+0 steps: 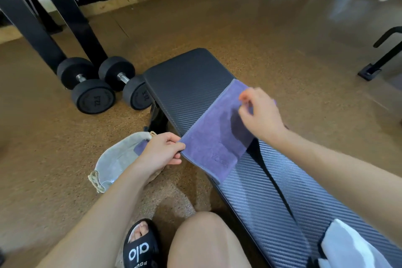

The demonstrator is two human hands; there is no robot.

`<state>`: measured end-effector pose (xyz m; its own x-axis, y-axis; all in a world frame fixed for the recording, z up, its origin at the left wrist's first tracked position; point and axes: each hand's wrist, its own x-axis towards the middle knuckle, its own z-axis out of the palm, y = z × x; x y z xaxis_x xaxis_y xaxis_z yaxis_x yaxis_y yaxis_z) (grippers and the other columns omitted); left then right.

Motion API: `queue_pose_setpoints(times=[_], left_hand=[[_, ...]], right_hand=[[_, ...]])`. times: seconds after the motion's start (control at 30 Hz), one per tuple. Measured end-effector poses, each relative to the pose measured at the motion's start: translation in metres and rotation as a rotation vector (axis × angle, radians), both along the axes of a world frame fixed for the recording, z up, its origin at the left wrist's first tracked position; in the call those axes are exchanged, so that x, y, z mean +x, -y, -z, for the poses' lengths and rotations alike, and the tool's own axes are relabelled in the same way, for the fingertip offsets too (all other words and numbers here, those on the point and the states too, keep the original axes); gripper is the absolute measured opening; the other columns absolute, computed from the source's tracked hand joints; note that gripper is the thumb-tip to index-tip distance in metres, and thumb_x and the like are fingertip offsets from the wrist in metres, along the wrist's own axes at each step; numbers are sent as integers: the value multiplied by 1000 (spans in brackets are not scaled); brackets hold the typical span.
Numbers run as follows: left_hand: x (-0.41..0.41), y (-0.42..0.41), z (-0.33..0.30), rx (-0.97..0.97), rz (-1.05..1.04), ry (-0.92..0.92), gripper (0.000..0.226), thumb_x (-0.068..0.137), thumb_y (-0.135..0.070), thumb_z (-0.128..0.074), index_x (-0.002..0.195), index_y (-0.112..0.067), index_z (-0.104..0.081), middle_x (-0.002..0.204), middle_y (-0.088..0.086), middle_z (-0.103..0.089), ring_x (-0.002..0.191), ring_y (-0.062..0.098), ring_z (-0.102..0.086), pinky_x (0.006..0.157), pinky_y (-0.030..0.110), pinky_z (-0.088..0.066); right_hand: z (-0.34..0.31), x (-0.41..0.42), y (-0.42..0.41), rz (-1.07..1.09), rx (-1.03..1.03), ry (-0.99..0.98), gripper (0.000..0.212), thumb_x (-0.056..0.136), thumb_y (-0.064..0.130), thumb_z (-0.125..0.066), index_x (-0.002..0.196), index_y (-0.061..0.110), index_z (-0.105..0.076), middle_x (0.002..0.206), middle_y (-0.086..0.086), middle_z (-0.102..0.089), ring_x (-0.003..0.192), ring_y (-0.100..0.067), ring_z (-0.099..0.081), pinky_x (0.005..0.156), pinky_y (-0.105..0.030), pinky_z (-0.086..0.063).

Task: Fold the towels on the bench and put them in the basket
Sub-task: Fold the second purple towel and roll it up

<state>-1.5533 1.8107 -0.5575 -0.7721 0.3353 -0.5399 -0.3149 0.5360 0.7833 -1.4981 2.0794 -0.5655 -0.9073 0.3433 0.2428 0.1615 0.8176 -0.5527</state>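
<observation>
A purple towel (217, 137) lies folded across the black padded bench (189, 85), its near end hanging over the bench's left edge. My left hand (162, 153) pinches the towel's left corner at that edge. My right hand (260, 113) is over the towel's far right part, fingers curled and blurred; whether it grips the cloth I cannot tell. A soft grey fabric basket (113, 163) sits on the floor left of the bench, under my left hand, with a bit of purple cloth (140, 148) showing inside it.
Two black dumbbells (95, 85) lie on the floor by a black rack leg (71, 19), left of the bench's far end. More dumbbells fill a rack at the back. White cloth (345, 246) lies on the bench's near end. My knee and sandalled foot are below.
</observation>
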Motion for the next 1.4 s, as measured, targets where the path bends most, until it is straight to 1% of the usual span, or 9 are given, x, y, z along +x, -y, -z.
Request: queue_pose_setpoints(times=[0.17,0.4,0.47,0.6,0.9,1.03,1.1,1.23,1.4], left_hand=[[15,-1,-4,25,-63,75,4,98,-9,-60,97,-6,-62,85,14,-60,69,14,-63,51,17,-53],[38,-1,-18,87,-102,187,12,99,-5,-56,86,-8,-55,78,8,-56,65,7,-61,65,23,-61],[45,0,-19,106,-116,213,9,98,-7,-58,90,-6,-57,79,7,-57,65,7,-63,65,23,-60],[59,1,-19,92,-105,239,10,98,-8,-60,100,0,-63,80,6,-62,63,6,-63,69,26,-62],[81,-4,-12,38,-69,332,18,99,-22,-63,105,-6,-68,90,7,-77,75,12,-73,77,33,-63],[84,-6,-3,31,-3,128,19,95,-21,-64,80,-11,-57,84,5,-66,73,10,-69,82,37,-62],[85,-8,-1,52,-44,60,15,93,-19,-68,92,-12,-54,91,5,-64,72,7,-69,72,32,-63],[88,-10,-1,49,-38,24,34,89,-10,-68,115,-13,-45,94,9,-61,76,11,-67,77,41,-64],[84,0,-3,119,1,249,28,84,-19,-60,110,-14,-52,100,6,-52,83,16,-62,83,43,-63]], right_hand=[[1,85,53,-390,133,199,41,63,16,-52,103,19,-59,95,3,-54,87,-25,-51,76,-43,-45],[6,137,79,-364,261,230,60,71,47,-65,124,20,-54,121,3,-50,118,-19,-48,106,-39,-35],[10,144,84,-359,292,230,53,75,50,-63,119,21,-56,117,4,-51,115,-19,-49,104,-39,-35],[15,154,83,-300,348,114,14,89,24,-49,98,18,-58,97,3,-54,98,-23,-55,94,-38,-42],[3,170,71,-253,438,160,16,82,24,-48,93,18,-58,87,3,-51,86,-24,-49,79,-38,-42],[11,173,83,-137,471,132,11,87,27,-55,91,17,-56,89,-2,-51,84,-28,-49,73,-40,-40],[16,170,92,-97,483,121,10,85,22,-60,90,17,-54,88,-4,-50,83,-30,-49,69,-41,-40],[22,165,97,-45,474,112,17,80,12,-65,90,15,-53,85,-6,-48,76,-31,-48,63,-40,-39],[25,165,95,-118,521,111,19,73,8,-62,90,13,-54,84,-6,-45,74,-29,-42,62,-39,-35]])
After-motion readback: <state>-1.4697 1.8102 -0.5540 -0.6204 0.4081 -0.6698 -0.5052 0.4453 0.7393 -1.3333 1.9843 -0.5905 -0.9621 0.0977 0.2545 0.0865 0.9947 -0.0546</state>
